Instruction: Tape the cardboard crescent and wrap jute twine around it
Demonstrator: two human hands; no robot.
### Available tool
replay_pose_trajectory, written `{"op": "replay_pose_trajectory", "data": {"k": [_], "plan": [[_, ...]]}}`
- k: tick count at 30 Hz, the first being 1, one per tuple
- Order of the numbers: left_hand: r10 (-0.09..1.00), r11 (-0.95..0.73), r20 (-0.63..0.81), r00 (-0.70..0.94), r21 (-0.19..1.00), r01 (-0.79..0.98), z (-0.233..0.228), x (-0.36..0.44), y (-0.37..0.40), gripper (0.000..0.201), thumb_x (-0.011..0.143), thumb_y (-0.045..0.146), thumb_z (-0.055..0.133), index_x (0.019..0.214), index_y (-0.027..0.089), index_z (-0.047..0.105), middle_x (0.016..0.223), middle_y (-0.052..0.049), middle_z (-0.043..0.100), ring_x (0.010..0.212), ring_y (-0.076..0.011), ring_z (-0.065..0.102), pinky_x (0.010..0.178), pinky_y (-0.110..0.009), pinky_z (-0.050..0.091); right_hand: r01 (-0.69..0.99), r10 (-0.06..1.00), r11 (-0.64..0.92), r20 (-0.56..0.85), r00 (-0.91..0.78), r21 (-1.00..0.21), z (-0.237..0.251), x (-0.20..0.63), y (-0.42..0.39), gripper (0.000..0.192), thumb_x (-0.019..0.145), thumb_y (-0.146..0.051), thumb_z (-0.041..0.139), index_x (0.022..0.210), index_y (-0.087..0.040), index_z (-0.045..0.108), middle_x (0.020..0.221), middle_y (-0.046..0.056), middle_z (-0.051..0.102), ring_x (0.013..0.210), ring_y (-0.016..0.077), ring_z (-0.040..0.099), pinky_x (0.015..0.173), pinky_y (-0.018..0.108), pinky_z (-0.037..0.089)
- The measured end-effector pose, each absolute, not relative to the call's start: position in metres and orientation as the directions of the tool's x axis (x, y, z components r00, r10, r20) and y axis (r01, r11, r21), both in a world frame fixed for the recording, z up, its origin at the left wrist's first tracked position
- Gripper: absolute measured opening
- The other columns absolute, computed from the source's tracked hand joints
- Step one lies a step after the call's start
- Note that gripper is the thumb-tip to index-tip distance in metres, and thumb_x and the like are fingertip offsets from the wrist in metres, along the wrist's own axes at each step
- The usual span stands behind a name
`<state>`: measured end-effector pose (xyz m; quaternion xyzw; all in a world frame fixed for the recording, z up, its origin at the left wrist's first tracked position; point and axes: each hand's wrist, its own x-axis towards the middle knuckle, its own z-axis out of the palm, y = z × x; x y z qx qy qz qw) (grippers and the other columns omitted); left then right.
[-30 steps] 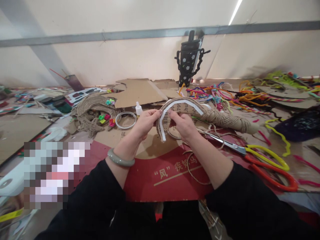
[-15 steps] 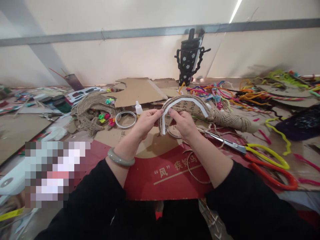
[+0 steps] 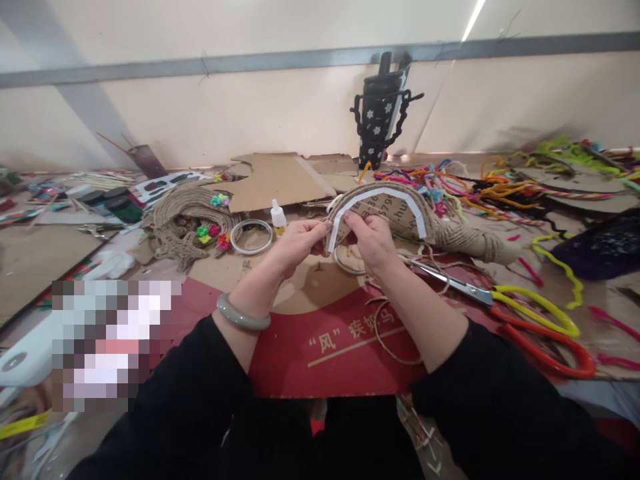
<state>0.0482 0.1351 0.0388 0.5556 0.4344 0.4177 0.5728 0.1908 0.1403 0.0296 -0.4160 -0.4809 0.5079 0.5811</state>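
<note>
Cluttered desk (image 3: 60,247), brown cardboard and red print underneath. Left hand (image 3: 295,245) and right hand (image 3: 373,243) both pinch the near left end of a cardboard arch (image 3: 387,207), flat, rope-edged, lined with white tape. It is held above the desk's middle, its curve bulging away, its span running left to right. Jute twine (image 3: 460,239) lies beyond it, scissors (image 3: 505,307) toward the right edge.

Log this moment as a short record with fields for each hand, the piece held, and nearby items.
left hand: pinches the near end of the arch
right hand: pinches the same end, beside the left
cardboard arch: curved, white strip along its edge, held above the table
scissors: lying right of the hands, yellow and orange handles
glue bottle: upright behind the left hand
tape ring: flat, left of the bottle
</note>
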Motion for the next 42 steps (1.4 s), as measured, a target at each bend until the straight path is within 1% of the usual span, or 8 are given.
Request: {"op": "replay_pose_trajectory", "data": {"k": [5,11,16,21,26,33,36,42], "plan": [[0.966,-0.021,0.019,0.259,1.0,0.005,0.0382,0.0478,0.1362,0.034,0.083,0.04,0.064,0.064,0.012,0.062,0.057,-0.001,0.056,0.05,-0.0068,0.048,0.052,-0.019,0.039,-0.073,0.987,0.116,0.123,-0.101,-0.991,0.0274,0.1925,0.1415,0.04,0.067,-0.052,0.069,0.053,-0.016,0.057,0.046,0.001,0.055,0.045,0.0109,0.051,0.045,0.023,0.044],[0.96,0.06,-0.068,0.271,0.998,0.036,0.0403,0.0499,0.1342,0.029,0.085,0.035,0.063,0.067,0.013,0.059,0.058,0.0,0.058,0.051,-0.0074,0.054,0.054,-0.02,0.043,-0.141,0.994,0.106,0.107,0.003,-0.984,0.0297,0.1927,0.1417,0.038,0.069,-0.05,0.067,0.056,-0.015,0.058,0.05,0.0,0.057,0.043,0.0085,0.05,0.045,0.022,0.045],[0.965,0.057,-0.069,0.253,0.997,0.054,0.0414,0.0505,0.1338,0.027,0.086,0.031,0.063,0.066,0.012,0.059,0.058,0.001,0.058,0.049,-0.0061,0.053,0.054,-0.019,0.042,-0.089,0.998,0.06,0.058,0.027,-0.994,0.0308,0.1932,0.141,0.044,0.072,-0.056,0.064,0.058,-0.014,0.059,0.047,0.0,0.057,0.039,0.0085,0.05,0.042,0.021,0.044],[0.94,0.102,-0.118,0.319,0.993,0.067,0.0419,0.0495,0.1329,0.024,0.087,0.027,0.06,0.068,0.012,0.06,0.061,0.0,0.062,0.051,-0.0063,0.056,0.056,-0.019,0.044,-0.101,0.992,0.087,0.077,0.102,-0.991,0.0283,0.195,0.145,0.044,0.073,-0.056,0.063,0.056,-0.016,0.058,0.046,0.0,0.056,0.04,0.0088,0.05,0.043,0.021,0.045],[0.949,0.087,-0.109,0.296,0.992,0.088,0.043,0.0504,0.134,0.022,0.087,0.019,0.056,0.067,0.012,0.058,0.058,0.001,0.06,0.049,-0.0057,0.055,0.055,-0.019,0.044,-0.106,0.995,0.063,0.054,0.088,-0.992,0.0279,0.1949,0.1457,0.044,0.075,-0.055,0.06,0.055,-0.016,0.058,0.046,0.0,0.056,0.039,0.0086,0.049,0.043,0.021,0.045],[0.936,0.12,-0.137,0.324,0.99,0.073,0.043,0.0493,0.1341,0.027,0.086,0.03,0.059,0.066,0.012,0.059,0.061,-0.001,0.061,0.05,-0.0063,0.057,0.055,-0.019,0.044,-0.11,0.996,0.073,0.067,0.06,-0.991,0.0274,0.196,0.1447,0.044,0.073,-0.056,0.061,0.056,-0.015,0.059,0.046,0.0,0.056,0.04,0.009,0.05,0.044,0.021,0.044],[0.943,0.112,-0.122,0.311,0.992,0.05,0.0425,0.0489,0.134,0.025,0.085,0.03,0.061,0.067,0.012,0.059,0.059,0.0,0.06,0.049,-0.006,0.056,0.055,-0.019,0.044,-0.111,0.999,0.043,0.039,0.037,-0.993,0.0291,0.1961,0.1439,0.046,0.074,-0.057,0.06,0.055,-0.016,0.058,0.046,0.001,0.056,0.04,0.0092,0.05,0.044,0.022,0.044],[0.954,0.116,-0.122,0.272,0.993,0.037,0.0415,0.0485,0.1346,0.028,0.082,0.035,0.066,0.068,0.013,0.058,0.06,0.0,0.06,0.049,-0.0061,0.054,0.055,-0.02,0.044,-0.182,0.99,0.085,0.063,0.127,-0.98,0.0305,0.1972,0.1455,0.039,0.076,-0.053,0.061,0.06,-0.017,0.058,0.05,0.0,0.058,0.044,0.0097,0.052,0.046,0.022,0.045]]}}
